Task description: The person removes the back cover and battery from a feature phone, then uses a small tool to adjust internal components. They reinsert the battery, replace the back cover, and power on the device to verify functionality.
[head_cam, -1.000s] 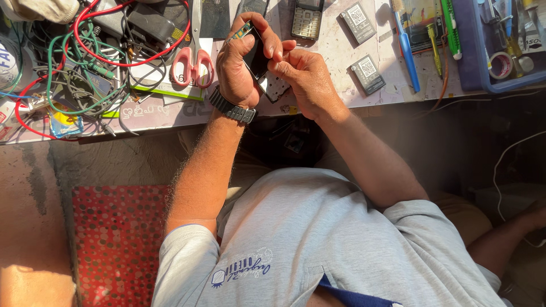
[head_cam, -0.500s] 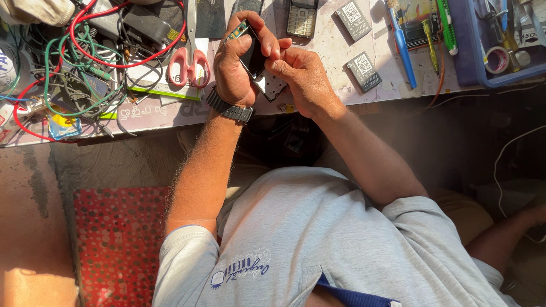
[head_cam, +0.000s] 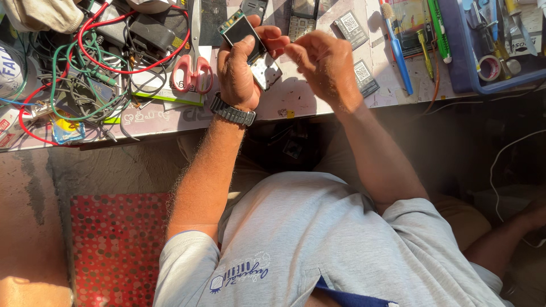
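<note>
My left hand [head_cam: 239, 71], with a dark wristwatch [head_cam: 232, 112] on it, grips a small opened phone [head_cam: 245, 31]. Its dark screen side and a bare metal plate show. The phone is held tilted just above the worktable's [head_cam: 318, 99] near edge. My right hand [head_cam: 325, 67] hovers just to the right of the phone. Its fingertips are pinched together close to the left hand's fingers, and I cannot make out anything between them.
Pink-handled scissors [head_cam: 192, 71] and a tangle of red and green wires [head_cam: 85, 54] lie left of my hands. Another phone [head_cam: 304, 12], two flat batteries [head_cam: 364, 77], a blue brush [head_cam: 399, 54] and a blue tray of tools [head_cam: 489, 57] lie to the right. A red dotted mat [head_cam: 114, 244] covers the floor.
My right hand has come off the phone and drawn slightly to the right. My left hand has turned the phone, so its screen side now shows.
</note>
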